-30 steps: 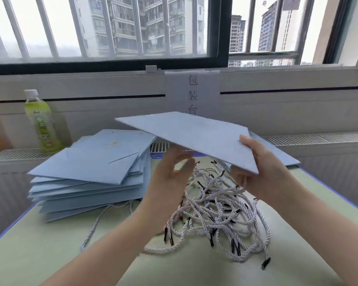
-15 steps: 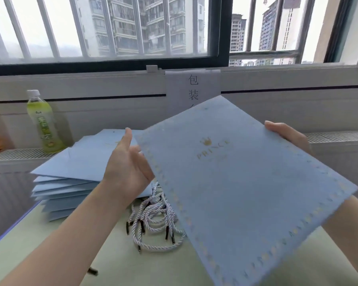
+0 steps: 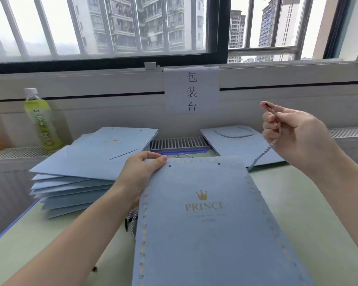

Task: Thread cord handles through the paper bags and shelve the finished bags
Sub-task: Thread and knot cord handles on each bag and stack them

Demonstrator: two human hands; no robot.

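Note:
A flat light-blue paper bag (image 3: 205, 230) with a gold crown and PRINCE print lies face up in front of me, two punched holes near its top edge. My left hand (image 3: 141, 172) pinches its top left corner. My right hand (image 3: 291, 133) is raised to the right and pinches one end of a blue-white twisted cord (image 3: 260, 155), which hangs down toward the bag's top right. The pile of loose cords (image 3: 132, 221) is mostly hidden under the bag.
A stack of flat blue bags (image 3: 87, 166) sits at the left. One bag with a cord handle (image 3: 234, 139) lies at the back right. A green drink bottle (image 3: 41, 120) stands on the sill, and a paper sign (image 3: 191, 91) hangs on the wall.
The bag has come down from a tilted hold to lie flat over the cords. My right hand let go of it and lifted a cord. My left hand moved onto the bag's top corner.

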